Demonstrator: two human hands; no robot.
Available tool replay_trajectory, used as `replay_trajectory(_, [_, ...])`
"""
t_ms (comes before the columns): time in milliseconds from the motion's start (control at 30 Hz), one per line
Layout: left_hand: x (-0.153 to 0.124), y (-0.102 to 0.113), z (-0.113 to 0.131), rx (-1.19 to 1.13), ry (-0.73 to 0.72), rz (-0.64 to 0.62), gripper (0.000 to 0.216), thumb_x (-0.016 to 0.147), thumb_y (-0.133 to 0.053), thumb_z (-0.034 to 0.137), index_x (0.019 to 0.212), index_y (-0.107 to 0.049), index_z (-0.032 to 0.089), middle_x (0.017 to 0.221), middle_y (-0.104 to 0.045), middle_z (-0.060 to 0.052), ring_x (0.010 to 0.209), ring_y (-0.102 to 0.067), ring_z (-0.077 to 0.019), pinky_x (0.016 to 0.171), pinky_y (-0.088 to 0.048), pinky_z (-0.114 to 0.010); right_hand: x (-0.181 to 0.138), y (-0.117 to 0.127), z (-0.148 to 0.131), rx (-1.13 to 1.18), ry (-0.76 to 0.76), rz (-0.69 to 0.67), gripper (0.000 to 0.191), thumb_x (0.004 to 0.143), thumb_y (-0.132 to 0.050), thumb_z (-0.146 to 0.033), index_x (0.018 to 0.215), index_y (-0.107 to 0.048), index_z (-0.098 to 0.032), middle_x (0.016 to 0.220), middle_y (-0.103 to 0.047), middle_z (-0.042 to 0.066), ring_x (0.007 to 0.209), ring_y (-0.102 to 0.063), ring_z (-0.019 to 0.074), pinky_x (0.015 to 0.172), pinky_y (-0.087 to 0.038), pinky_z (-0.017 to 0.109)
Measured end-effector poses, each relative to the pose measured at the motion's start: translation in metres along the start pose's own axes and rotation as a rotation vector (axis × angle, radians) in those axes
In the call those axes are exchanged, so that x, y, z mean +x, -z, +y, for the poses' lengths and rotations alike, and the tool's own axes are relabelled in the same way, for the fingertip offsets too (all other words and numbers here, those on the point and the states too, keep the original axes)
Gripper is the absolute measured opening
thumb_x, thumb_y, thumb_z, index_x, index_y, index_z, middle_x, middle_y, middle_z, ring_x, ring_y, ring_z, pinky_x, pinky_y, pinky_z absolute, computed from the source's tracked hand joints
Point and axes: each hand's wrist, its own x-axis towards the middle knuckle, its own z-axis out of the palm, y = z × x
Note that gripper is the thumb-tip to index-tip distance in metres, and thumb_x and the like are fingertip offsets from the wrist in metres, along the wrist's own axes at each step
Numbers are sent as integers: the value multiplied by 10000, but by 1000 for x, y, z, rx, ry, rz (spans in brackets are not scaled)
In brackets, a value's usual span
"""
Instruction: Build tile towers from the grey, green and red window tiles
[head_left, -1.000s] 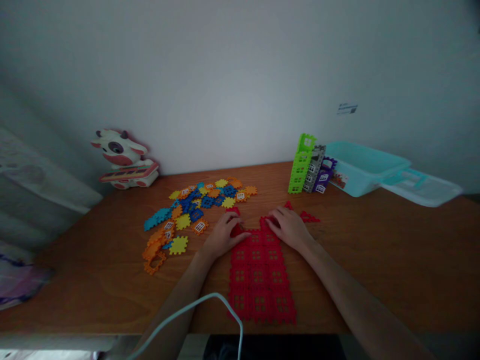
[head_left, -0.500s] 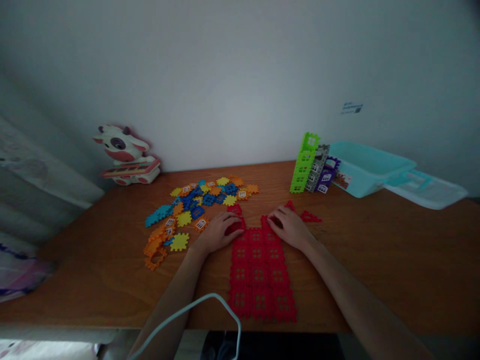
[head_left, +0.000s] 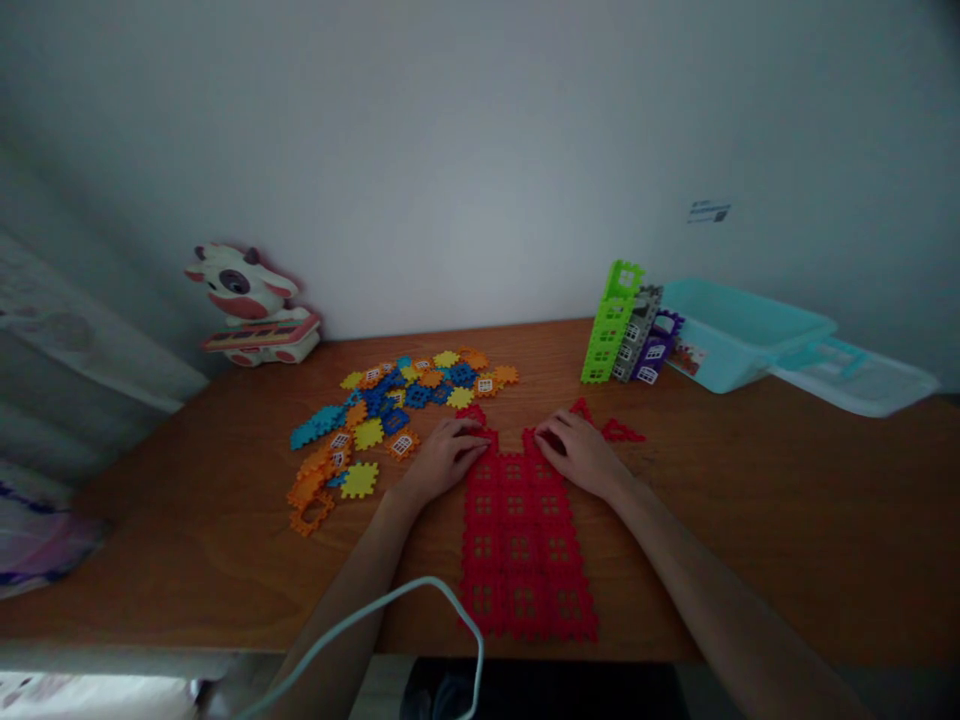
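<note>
A flat sheet of joined red window-pattern building tiles (head_left: 517, 548) lies on the table in front of me. My left hand (head_left: 448, 457) is closed, its thumb and fingers pinching the sheet's far left corner. At the far right corner, my right hand (head_left: 576, 452) pinches the upright red edge, also closed. One more red tile (head_left: 472, 413) shows just beyond my left fingertips; I cannot tell whether it is joined on. Red triangular pieces (head_left: 621, 431) lie beyond my right hand, one partly behind it.
Loose blue, orange and yellow tiles (head_left: 368, 433) spread to the left. A cow-shaped toy piano (head_left: 259, 335) sits at the back left. Green tile stack (head_left: 609, 325), grey and purple ones and a turquoise box (head_left: 724, 370) stand back right. A pale cable (head_left: 409, 585) crosses the front.
My left thumb has moved up and in toward the fingers, closing onto the sheet's left corner. My right hand keeps its hold with little movement. The view has shifted slightly.
</note>
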Motion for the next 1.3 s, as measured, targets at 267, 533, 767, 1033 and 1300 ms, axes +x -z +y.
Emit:
replay_trajectory(267, [2,6,10,-10,33,-29,254,982,-592,381,1149,-731,251,1234,-645,-84,1156,-617,-230,1032,-513,-422,0,-1,0,-14,-7,-14,135,970,-547,-242,966,-675,-199,996,-659,94,922,-650,227,859,-516,377])
replay_trajectory(533, [2,3,12,26,74,-8,272,1004,-544,400,1165,-696,241,1218,-649,-81,1159,-602,-232,1055,-488,-429,1,0,0,28,-26,-12,122,962,-562,-243,967,-681,-213,1004,-662,88,916,-654,221,853,-518,379])
replay_trajectory(767, [-3,13,-2,294,297,153,385,965,-570,475,1218,-627,189,1209,-623,-135,1138,-594,-298,1016,-488,-463,1,0,1,79,-37,-23,106,957,-581,-241,961,-681,-204,989,-657,80,890,-652,209,820,-516,354])
replay_trajectory(1033, [-6,18,-11,372,362,28,403,952,-564,552,788,-591,185,882,-643,-94,853,-609,-241,804,-496,-365,0,1,1,87,-27,-28,106,961,-578,-238,951,-679,-207,992,-655,77,885,-645,202,810,-505,346])
replay_trajectory(1300, [-2,12,-7,300,314,64,386,1015,-456,481,765,-557,205,765,-620,-54,778,-593,-216,743,-468,-338,0,3,-1,104,7,-36,72,938,-603,-212,932,-675,-207,960,-652,61,835,-641,180,770,-502,316])
